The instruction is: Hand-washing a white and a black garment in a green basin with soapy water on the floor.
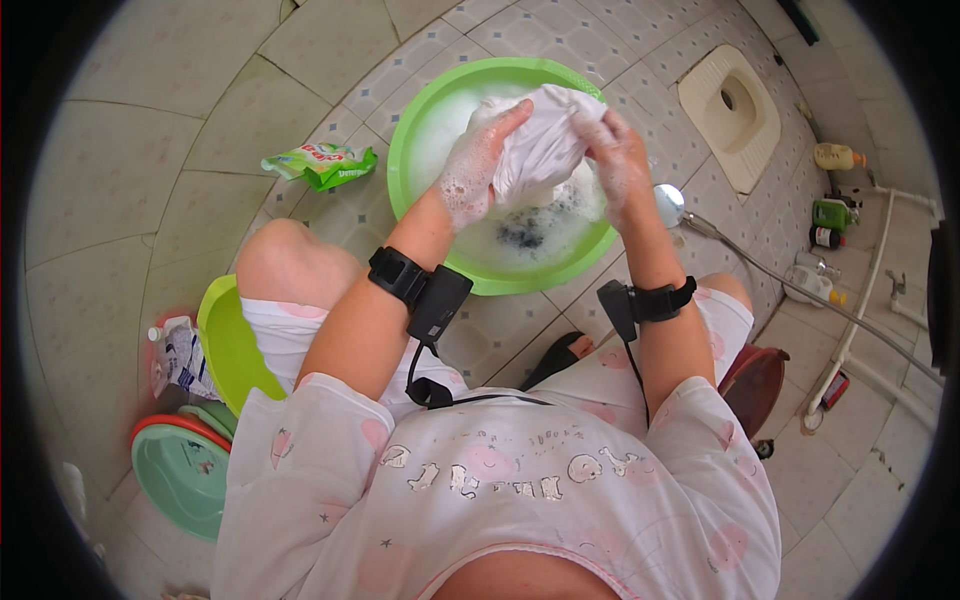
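Observation:
A wet white cloth (543, 135) is held up between my two hands over a round green basin (402, 150). My left hand (472, 172) grips its left side, with the thumb on top and suds over the skin. My right hand (618, 160), soapy too, closes its fingers on the cloth's right edge. Under the cloth, foamy water (440, 125) fills the basin, and a dark patch (522, 234) shows through the foam; what it is I cannot make out. Black straps with small boxes sit on both my forearms.
Left of the basin lies a green packet (335, 167). A shower head (670, 205) with its hose rests at the right. Beyond are a squat toilet (752, 150) and several bottles (830, 213). More basins (165, 470) stand at lower left, a reddish one (757, 390) at right.

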A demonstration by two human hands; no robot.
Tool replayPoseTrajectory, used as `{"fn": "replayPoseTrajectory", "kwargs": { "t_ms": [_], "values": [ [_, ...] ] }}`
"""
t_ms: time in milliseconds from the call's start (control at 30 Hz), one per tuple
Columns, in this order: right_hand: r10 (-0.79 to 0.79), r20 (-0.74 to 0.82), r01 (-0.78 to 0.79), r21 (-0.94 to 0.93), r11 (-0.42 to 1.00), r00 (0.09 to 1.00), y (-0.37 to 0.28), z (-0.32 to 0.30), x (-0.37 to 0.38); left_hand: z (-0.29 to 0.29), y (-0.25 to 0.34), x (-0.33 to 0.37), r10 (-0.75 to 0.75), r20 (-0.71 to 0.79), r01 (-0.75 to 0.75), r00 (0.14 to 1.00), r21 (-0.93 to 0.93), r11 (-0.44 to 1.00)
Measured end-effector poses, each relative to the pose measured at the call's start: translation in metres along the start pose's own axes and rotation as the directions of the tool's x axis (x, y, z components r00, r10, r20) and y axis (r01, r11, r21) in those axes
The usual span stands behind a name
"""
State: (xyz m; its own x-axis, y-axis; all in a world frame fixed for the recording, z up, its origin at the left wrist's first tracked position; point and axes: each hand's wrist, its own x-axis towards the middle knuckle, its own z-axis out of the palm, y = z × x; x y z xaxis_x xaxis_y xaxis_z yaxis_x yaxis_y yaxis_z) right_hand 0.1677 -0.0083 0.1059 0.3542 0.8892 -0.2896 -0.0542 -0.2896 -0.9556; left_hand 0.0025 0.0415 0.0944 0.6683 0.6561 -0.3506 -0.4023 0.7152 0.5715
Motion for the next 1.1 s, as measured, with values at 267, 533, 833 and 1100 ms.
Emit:
{"fn": "replayPoseTrajectory", "kwargs": {
  "t_ms": [267, 533, 833, 1100],
  "values": [
    [-0.134, -0.377, 0.310, 0.458, 0.833, 0.916, -0.010, -0.061, 0.027, -0.018, 0.023, 0.005, 0.172, -0.296, -0.188, 0.940, -0.026, 0.982],
    [-0.016, -0.448, 0.288, 0.547, 0.786, 0.894, -0.018, -0.063, 0.023, -0.033, 0.021, 0.015, 0.281, -0.400, -0.284, 0.872, 0.052, 0.957],
    [-0.046, -0.457, 0.332, 0.569, 0.752, 0.888, -0.016, -0.072, 0.027, -0.028, 0.029, 0.011, 0.274, -0.465, -0.286, 0.842, 0.046, 0.957],
    [-0.222, -0.336, 0.291, 0.172, 0.941, 0.915, -0.011, -0.066, 0.026, -0.004, 0.052, -0.008, 0.521, -0.296, -0.521, 0.801, 0.086, 0.849]
  ]
}}
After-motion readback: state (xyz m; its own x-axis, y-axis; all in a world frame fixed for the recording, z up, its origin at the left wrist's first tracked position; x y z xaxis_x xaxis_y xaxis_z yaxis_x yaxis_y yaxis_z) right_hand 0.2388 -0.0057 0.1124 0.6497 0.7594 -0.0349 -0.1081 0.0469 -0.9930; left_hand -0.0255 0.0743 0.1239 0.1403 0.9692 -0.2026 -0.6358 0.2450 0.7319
